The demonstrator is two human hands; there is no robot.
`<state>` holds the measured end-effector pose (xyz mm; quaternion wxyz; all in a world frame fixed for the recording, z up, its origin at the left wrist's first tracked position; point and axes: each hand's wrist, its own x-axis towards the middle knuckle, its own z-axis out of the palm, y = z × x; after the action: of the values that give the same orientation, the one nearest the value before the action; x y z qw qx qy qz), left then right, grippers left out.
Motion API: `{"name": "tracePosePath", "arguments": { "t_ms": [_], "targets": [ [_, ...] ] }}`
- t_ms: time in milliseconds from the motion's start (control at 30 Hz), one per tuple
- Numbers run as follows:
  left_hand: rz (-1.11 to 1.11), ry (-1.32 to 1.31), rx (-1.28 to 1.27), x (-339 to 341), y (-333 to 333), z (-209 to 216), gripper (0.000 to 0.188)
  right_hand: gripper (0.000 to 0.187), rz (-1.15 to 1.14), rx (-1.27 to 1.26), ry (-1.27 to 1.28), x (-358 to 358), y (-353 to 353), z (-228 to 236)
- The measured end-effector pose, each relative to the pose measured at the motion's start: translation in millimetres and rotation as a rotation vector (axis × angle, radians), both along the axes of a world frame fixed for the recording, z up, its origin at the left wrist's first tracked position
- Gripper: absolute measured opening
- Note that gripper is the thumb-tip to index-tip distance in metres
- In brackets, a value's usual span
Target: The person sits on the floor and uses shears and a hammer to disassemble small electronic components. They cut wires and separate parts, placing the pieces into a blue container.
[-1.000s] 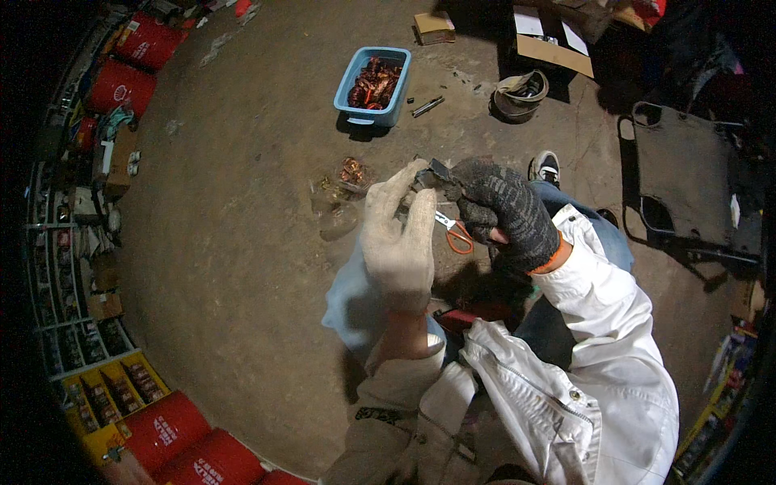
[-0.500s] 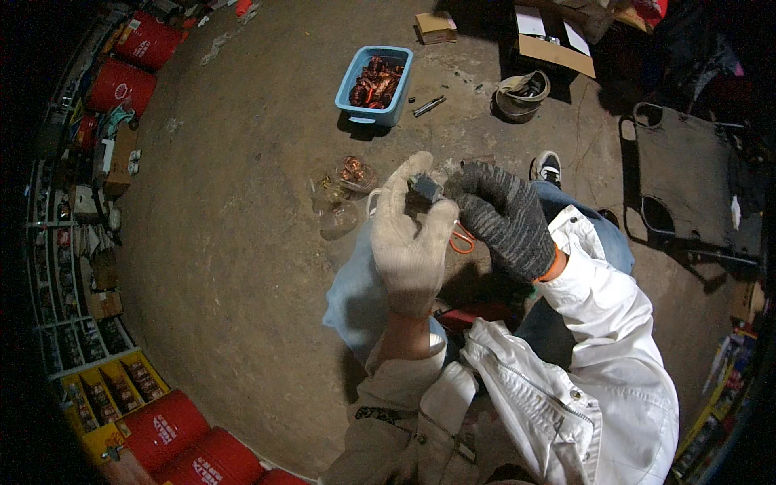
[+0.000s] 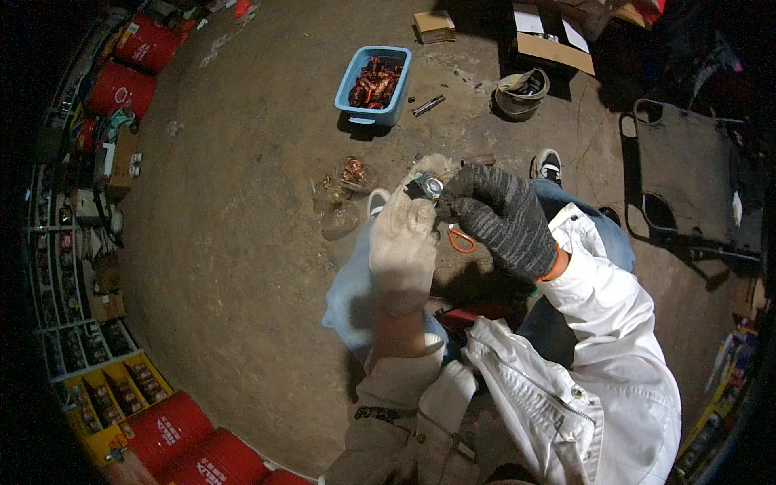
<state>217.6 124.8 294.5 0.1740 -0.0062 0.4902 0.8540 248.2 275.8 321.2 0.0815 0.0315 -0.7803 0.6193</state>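
A small dark part with a round, shiny metal face (image 3: 432,187) sits in the fingers of my left hand (image 3: 402,246), which wears a pale glove. My right hand (image 3: 505,220), in a dark grey knit glove, has its fingers pinched together right at the part's right side. Whatever lies between those right fingertips is hidden. Just below them, an orange-handled pair of scissors or snips (image 3: 461,240) shows only its handle loops clearly. Beyond my left hand, clear plastic bags with copper-coloured pieces (image 3: 354,173) lie on the floor.
Farther off stand a light-blue bin (image 3: 345,87) of copper-coloured scrap, a bucket (image 3: 517,105) and an open cardboard box (image 3: 558,52). A metal rod (image 3: 429,106) lies between bin and bucket. Red drums (image 3: 121,87) and shelves line the left; a folding chair (image 3: 687,174) is at right.
My left hand has turned and its fingers have folded in. The part now shows a round shiny face where a flat dark-grey side showed before. My right hand has barely moved.
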Motion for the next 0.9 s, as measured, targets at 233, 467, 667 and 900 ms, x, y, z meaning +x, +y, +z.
{"name": "tracePosePath", "arguments": {
  "t_ms": [233,467,667,900],
  "targets": [
    [0.097,0.864,-0.893,-1,-1,2,0.037,0.014,0.011,0.075,0.078,3,-5,3],
    [0.149,1.027,-1.061,-3,-3,-3,0.030,0.027,0.049,0.283,0.259,3,-5,0],
    [0.116,0.689,-0.734,-1,3,-9,0.030,0.029,0.083,0.339,0.295,5,-2,-5],
    [0.089,0.866,-0.957,-4,-4,-8,0.031,0.015,0.070,0.035,0.131,-1,-4,-4]
  ]
}}
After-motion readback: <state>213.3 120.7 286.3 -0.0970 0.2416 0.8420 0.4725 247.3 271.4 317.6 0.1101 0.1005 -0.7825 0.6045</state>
